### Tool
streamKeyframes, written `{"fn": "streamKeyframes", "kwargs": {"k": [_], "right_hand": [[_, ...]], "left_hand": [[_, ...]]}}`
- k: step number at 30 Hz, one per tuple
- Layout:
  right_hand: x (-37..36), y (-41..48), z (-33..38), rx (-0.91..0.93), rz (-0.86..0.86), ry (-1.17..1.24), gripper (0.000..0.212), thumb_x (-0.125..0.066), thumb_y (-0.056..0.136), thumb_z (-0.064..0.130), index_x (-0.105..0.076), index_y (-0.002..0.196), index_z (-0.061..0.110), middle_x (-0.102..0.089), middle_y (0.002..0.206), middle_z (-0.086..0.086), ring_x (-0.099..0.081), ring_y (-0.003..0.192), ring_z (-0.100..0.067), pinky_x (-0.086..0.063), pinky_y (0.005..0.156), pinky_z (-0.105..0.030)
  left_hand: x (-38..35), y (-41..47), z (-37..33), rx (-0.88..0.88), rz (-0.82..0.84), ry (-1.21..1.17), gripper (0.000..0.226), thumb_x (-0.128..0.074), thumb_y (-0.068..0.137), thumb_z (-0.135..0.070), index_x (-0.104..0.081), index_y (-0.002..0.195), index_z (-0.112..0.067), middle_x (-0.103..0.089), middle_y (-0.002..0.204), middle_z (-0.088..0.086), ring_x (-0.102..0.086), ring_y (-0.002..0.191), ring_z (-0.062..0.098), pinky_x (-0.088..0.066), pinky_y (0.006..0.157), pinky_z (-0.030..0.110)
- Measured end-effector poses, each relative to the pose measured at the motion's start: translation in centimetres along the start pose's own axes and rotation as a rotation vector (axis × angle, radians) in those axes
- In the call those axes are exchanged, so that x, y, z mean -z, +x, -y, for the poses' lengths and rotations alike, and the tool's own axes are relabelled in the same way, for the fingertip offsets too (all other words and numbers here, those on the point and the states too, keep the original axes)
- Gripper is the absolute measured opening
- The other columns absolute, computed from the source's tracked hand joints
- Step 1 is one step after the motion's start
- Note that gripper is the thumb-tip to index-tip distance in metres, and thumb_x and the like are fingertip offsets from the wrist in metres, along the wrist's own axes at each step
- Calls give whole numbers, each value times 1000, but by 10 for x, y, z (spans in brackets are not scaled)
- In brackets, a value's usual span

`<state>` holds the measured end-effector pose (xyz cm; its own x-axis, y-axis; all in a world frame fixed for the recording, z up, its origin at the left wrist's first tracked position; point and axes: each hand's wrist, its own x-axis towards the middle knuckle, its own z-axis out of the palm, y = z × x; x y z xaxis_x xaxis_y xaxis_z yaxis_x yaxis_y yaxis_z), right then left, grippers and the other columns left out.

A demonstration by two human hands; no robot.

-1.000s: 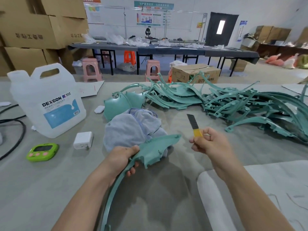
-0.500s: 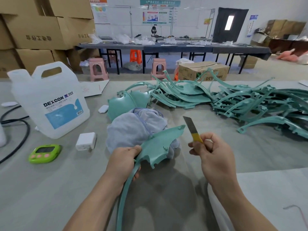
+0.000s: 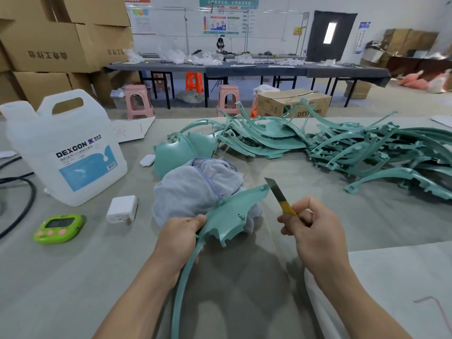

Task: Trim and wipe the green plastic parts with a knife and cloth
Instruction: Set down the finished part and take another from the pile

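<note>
My left hand (image 3: 179, 237) grips a long curved green plastic part (image 3: 231, 211) where its wide fin meets the thin arc. The arc runs down toward me. My right hand (image 3: 310, 231) holds a yellow-handled knife (image 3: 278, 195), its blade tip touching the upper right tip of the fin. A crumpled light grey cloth (image 3: 195, 192) lies on the table just behind the part. A large pile of green parts (image 3: 330, 148) covers the table's far right, and one dome-shaped green part (image 3: 178, 152) sits behind the cloth.
A white DEXCON jug (image 3: 66, 148) stands at the left, with a white charger (image 3: 122, 209), a green timer (image 3: 58, 227) and black cables (image 3: 22, 192) near it. A white padded sheet (image 3: 391, 289) covers the near right. Cardboard boxes, stools and long tables stand beyond.
The knife blade has closed in leftward onto the tip of the fin. My left hand has kept its grip and tilted the part slightly up.
</note>
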<state>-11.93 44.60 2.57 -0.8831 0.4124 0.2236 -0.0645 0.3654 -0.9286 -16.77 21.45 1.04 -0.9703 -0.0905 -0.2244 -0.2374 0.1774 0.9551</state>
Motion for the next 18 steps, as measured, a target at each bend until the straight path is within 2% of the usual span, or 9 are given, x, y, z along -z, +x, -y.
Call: {"fn": "streamKeyframes", "kwargs": {"k": [4, 8, 11, 13, 15, 18], "right_hand": [[7, 2, -2, 8, 37, 114, 23, -65, 89, -9, -62, 77, 10, -75, 69, -5, -68, 61, -19, -57, 69, -38], [9, 9, -2, -24, 74, 259, 17, -63, 91, -10, -61, 81, 3, -74, 69, -12, -59, 55, -17, -54, 59, -24], [5, 15, -2, -74, 143, 287, 15, -62, 90, -10, -61, 84, 3, -74, 73, -16, -51, 54, -18, -47, 58, -29], [5, 20, -5, -114, 111, 282, 15, -63, 88, -9, -60, 84, 5, -74, 75, -19, -48, 55, -21, -40, 61, -37], [5, 22, -7, -126, 84, 283, 14, -64, 87, -7, -61, 84, 6, -73, 76, -22, -48, 57, -22, -38, 63, -38], [6, 18, -5, -109, 170, 347, 14, -63, 91, -6, -61, 86, 7, -75, 78, -19, -50, 53, -19, -45, 56, -25]], "left_hand": [[4, 1, -2, 32, 29, 1, 44, -59, 99, -31, -59, 61, -9, -50, 44, 9, -42, 32, 19, -34, 35, 21], [5, 0, -3, 38, 39, 6, 41, -60, 99, -32, -64, 67, -6, -49, 44, 9, -42, 32, 19, -35, 35, 22], [4, -1, -4, 42, 31, 15, 41, -61, 98, -32, -66, 66, -5, -49, 43, 9, -42, 31, 19, -34, 35, 22], [4, -1, -4, 45, 14, 33, 46, -63, 97, -32, -67, 55, -12, -51, 43, 7, -44, 31, 18, -36, 38, 23], [2, 0, -5, 44, -8, 59, 49, -65, 96, -34, -70, 51, -16, -56, 44, 3, -48, 33, 14, -39, 46, 25], [3, -1, -6, 48, 7, 52, 48, -64, 96, -35, -73, 51, -20, -59, 45, 1, -51, 34, 11, -39, 46, 23]]}}
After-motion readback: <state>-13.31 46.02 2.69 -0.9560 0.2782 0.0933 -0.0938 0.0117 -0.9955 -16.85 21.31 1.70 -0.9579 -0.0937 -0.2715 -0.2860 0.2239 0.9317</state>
